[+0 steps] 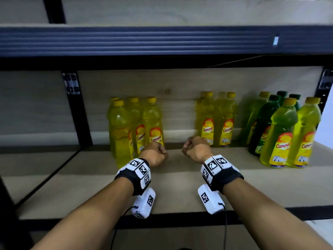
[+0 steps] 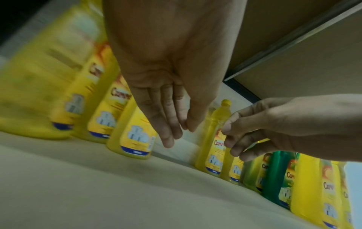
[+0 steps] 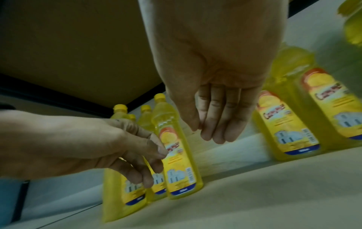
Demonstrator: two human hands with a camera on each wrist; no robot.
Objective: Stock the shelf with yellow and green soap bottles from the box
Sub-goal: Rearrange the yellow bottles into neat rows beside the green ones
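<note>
- Shelf (image 1: 180,192): light wood-grain board with a dark front edge, set in a dark metal frame; a second board sits above it. All the bottles in view stand upright on this board, towards the back.
- Right-hand group of bottles (image 1: 281,130): mixed lot at the right end of the shelf. Yellow-green bottles with yellow caps stand in front; darker green bottles with green caps stand behind and between them. Orange-and-yellow labels face forward.
- Left-hand group of yellow bottles (image 1: 133,127): four or so, yellow caps, packed close together, just behind and left of the left hand.
- Middle group of yellow bottles (image 1: 216,121): three or so, side by side, just behind and right of the right hand. A bare stretch of shelf separates this group from the left-hand one.
- Left hand (image 1: 155,154): over the shelf in front of the gap, empty. Fingers (image 2: 166,124) extended loosely and held together, touching no bottle.
- Right hand (image 1: 196,148): beside the left hand, apart from it, also empty. Fingers (image 3: 219,124) relaxed and hanging together, clear of the bottles.
- Wrist bands (image 1: 137,174): dark straps with white marker-printed blocks, one on each wrist, each with a cable.
</note>
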